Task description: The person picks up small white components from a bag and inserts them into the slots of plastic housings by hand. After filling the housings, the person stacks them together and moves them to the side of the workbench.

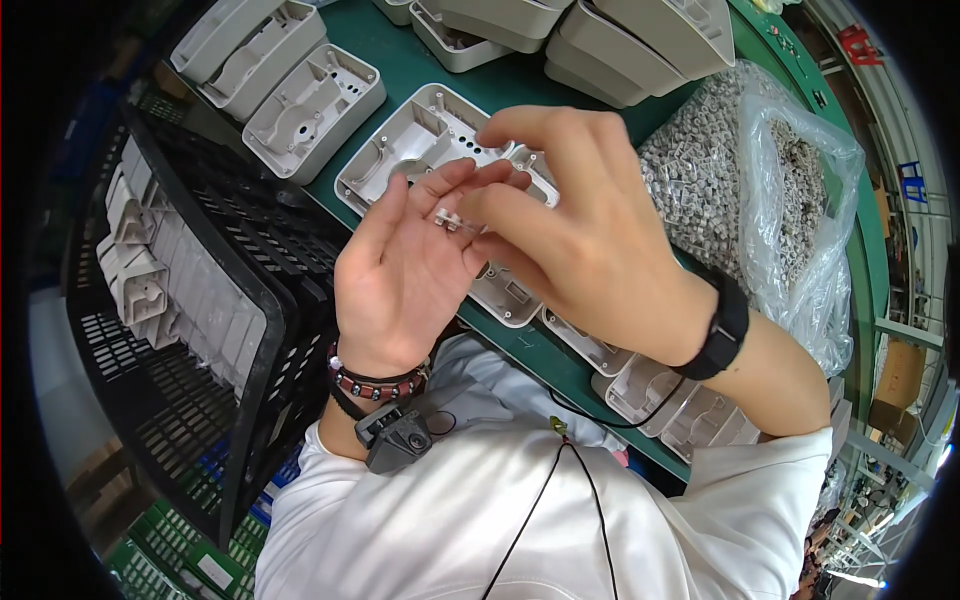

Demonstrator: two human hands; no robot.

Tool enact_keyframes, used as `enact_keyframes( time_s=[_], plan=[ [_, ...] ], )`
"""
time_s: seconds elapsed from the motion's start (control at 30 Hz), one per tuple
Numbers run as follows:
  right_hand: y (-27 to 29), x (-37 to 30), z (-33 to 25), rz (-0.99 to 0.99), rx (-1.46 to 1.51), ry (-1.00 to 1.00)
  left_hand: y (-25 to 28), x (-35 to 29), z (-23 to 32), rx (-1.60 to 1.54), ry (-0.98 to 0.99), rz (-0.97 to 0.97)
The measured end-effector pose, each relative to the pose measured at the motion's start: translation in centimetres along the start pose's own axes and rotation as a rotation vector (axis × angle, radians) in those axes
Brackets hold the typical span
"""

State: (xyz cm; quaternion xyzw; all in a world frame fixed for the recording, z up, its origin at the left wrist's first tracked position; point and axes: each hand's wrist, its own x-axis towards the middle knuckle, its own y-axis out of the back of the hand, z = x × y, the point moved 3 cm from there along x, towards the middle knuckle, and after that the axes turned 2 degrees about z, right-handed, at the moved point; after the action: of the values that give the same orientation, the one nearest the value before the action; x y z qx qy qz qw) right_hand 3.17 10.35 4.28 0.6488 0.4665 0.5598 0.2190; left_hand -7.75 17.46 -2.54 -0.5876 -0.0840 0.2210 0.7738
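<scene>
Under both hands, and far past them, a big green table (390, 60) is seen. To the left of the left hand, a tall black crate (240, 210) with many holes is seen, and pale plastic parts (200, 290) are held in it. To the right of the right hand, a clear plastic bag (755, 200) is filled with lots of tiny pale bits. Past the hands, big pale shells (640, 45) are stacked up. More open shells (310, 110) are lined up beyond the left hand, on its left side. Just under the hands, one open shell (375, 175) is partly covered by them, and holes and little walls can be seen inside it. Other pale trays (600, 350) are partly hidden under the right forearm.

The right hand (575, 200) is held over the left one, with its fingers bent and some spread apart. One fingertip is put right by the small things in the palm; whether anything is pinched cannot be told. The left hand (400, 290) is turned palm up and opened like a shallow cup. A black band (725, 328) is worn on the right wrist. Smallest of all, a few tiny pale pieces (447, 219) are rested on the left hand, near the bottom of its fingers.
</scene>
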Motion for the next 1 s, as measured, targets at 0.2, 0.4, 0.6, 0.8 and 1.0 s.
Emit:
enact_keyframes(
  time_s=[0.2,0.4,0.6,0.8,1.0],
  plan=[
    [-1.9,-0.4,0.0,0.075,0.058,0.009,-0.2,-0.3,-0.1,0.067,-0.041,-0.08],
    [-1.7,-0.7,-0.8,0.122,-0.069,0.165,0.5,-0.3,0.0,-0.056,0.012,-0.128],
    [-1.7,0.3,-0.1,0.03,-0.133,-0.007,0.4,-0.4,0.0,0.158,-0.059,-0.042],
    [-2.0,1.9,-0.4,-0.074,-0.099,-0.079,-0.2,-1.1,0.3,0.492,-0.178,0.052],
    [-2.9,4.2,2.8,-0.053,-0.092,-0.128,0.9,-2.3,2.7,0.524,-0.546,0.183]
  ],
)
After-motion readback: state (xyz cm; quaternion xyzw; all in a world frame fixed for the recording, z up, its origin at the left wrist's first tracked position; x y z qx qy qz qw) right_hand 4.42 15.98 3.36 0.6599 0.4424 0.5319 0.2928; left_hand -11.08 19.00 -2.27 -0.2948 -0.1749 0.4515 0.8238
